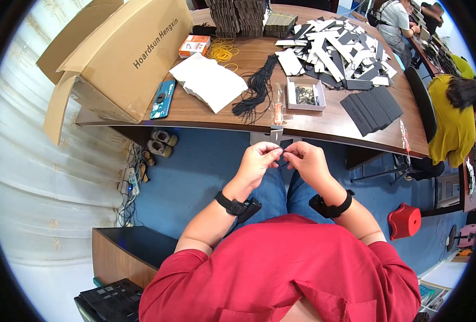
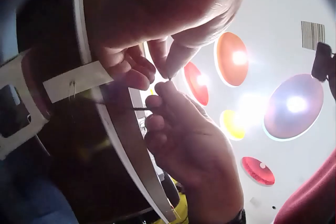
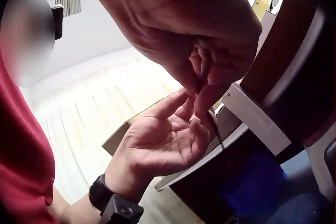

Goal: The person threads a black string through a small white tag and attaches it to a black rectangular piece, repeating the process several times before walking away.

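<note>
In front of my lap, my left hand [image 1: 258,162] and right hand [image 1: 307,162] meet fingertip to fingertip. Between them they pinch a thin black cord [image 2: 140,109], most of it hidden by the fingers. A dark end of the cord [image 3: 218,133] hangs below the fingers in the right wrist view. Just beyond the fingertips is a narrow grey tag [image 1: 276,134] at the table's front edge; in the left wrist view this tag [image 2: 79,81] looks pale, with a small loop near its middle.
On the table [image 1: 195,119] are a bundle of black cords [image 1: 256,88], a small white box [image 1: 306,95] with small parts, black cards [image 1: 372,110], a heap of black and white tags [image 1: 334,51], white paper [image 1: 208,80] and a large carton [image 1: 125,59]. Another person [image 1: 452,118] sits at right.
</note>
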The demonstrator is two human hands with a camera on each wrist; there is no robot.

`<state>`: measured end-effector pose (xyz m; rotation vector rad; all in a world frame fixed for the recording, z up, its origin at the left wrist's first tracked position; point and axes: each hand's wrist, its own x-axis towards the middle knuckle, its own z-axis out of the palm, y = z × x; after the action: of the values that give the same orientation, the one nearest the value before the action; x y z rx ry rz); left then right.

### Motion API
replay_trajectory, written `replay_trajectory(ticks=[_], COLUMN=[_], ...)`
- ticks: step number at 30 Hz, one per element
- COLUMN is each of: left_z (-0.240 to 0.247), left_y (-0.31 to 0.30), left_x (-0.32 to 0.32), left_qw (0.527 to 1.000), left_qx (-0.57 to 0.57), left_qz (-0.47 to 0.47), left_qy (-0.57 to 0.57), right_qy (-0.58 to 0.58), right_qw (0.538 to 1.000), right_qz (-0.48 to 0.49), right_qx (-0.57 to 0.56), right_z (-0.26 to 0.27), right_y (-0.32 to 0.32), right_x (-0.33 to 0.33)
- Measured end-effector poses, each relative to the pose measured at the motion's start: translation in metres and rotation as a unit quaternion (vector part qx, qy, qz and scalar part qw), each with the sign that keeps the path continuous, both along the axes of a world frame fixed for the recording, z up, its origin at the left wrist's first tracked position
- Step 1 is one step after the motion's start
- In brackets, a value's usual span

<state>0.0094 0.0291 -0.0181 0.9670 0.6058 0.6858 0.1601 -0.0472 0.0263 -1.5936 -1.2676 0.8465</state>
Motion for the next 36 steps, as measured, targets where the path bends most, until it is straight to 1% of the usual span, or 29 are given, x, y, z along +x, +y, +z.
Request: replay_trajectory(ticks=[3, 4, 6, 9, 12, 13, 15, 16, 18, 19, 21, 22, 23, 24, 25, 28, 29, 32, 33, 36], left_z=[0.005, 0.001, -0.009, -0.008, -0.001, -0.001, 0.001, 0.0, -0.004, -0.006, -0.011, -0.016, -0.024, -0.021, -0.012, -0.017, -0.018, -0.032, -0.034, -0.045], left_y=[-0.004, -0.003, -0.001, 0.001, 0.005, 0.007, 0.01, 0.011, 0.012, 0.012, 0.012, 0.014, 0.018, 0.02, 0.02, 0.027, 0.026, 0.024, 0.021, 0.017], left_x=[0.002, 0.002, 0.002, 0.004, 0.002, 0.001, -0.002, -0.003, -0.005, -0.005, -0.002, 0.0, 0.002, 0.004, 0.003, 0.005, 0.008, 0.006, 0.01, 0.009], left_qw=[0.998, 0.987, 0.94, 0.946, 0.896, 0.895, 0.893, 0.897, 0.905, 0.906, 0.907, 0.92, 0.931, 0.941, 0.951, 0.988, 0.993, 0.996, 0.994, 0.997], left_qx=[0.057, 0.143, 0.311, 0.277, 0.389, 0.386, 0.38, 0.371, 0.354, 0.355, 0.358, 0.334, 0.309, 0.283, 0.259, 0.116, 0.06, -0.041, -0.044, -0.036], left_qz=[0.031, 0.055, 0.102, 0.107, 0.098, 0.082, 0.049, 0.038, 0.017, 0.031, 0.058, 0.076, 0.095, 0.113, 0.097, 0.08, 0.093, 0.076, 0.093, 0.072], left_qy=[0.027, 0.051, 0.098, 0.13, 0.191, 0.207, 0.237, 0.237, 0.237, 0.229, 0.213, 0.191, 0.168, 0.145, 0.14, 0.069, 0.033, 0.03, 0.047, 0.012], right_qy=[0.088, 0.111, 0.156, 0.153, 0.102, 0.097, 0.04, 0.011, -0.007, -0.016, -0.023, -0.027, 0.054, 0.135, 0.215, 0.232, 0.229, 0.229, 0.235, 0.267], right_qw=[0.995, 0.993, 0.987, 0.988, 0.994, 0.994, 0.998, 0.998, 0.997, 0.996, 0.999, 0.999, 0.998, 0.991, 0.976, 0.972, 0.972, 0.971, 0.969, 0.958], right_qz=[0.039, 0.034, 0.023, 0.027, 0.036, 0.035, 0.052, 0.059, 0.075, 0.083, 0.032, 0.007, -0.002, -0.011, -0.02, -0.036, -0.039, -0.05, -0.053, -0.041], right_qx=[-0.024, -0.024, -0.025, -0.004, 0.035, 0.038, 0.007, -0.008, -0.015, -0.02, 0.006, 0.018, 0.01, 0.002, -0.006, -0.006, -0.016, -0.047, -0.057, -0.09], right_z=[-0.017, -0.023, -0.035, -0.045, -0.047, -0.043, -0.044, -0.044, -0.039, -0.037, -0.044, -0.046, -0.046, -0.042, -0.039, -0.035, -0.039, -0.055, -0.056, -0.065], right_y=[0.005, 0.008, 0.012, 0.02, 0.022, 0.021, 0.022, 0.022, 0.021, 0.021, 0.024, 0.026, 0.027, 0.029, 0.032, 0.037, 0.038, 0.043, 0.043, 0.039], right_x=[0.005, 0.006, 0.008, 0.006, 0.001, -0.002, 0.004, 0.007, 0.01, 0.01, 0.008, 0.006, 0.006, 0.004, 0.003, 0.001, 0.001, 0.001, 0.0, -0.001])
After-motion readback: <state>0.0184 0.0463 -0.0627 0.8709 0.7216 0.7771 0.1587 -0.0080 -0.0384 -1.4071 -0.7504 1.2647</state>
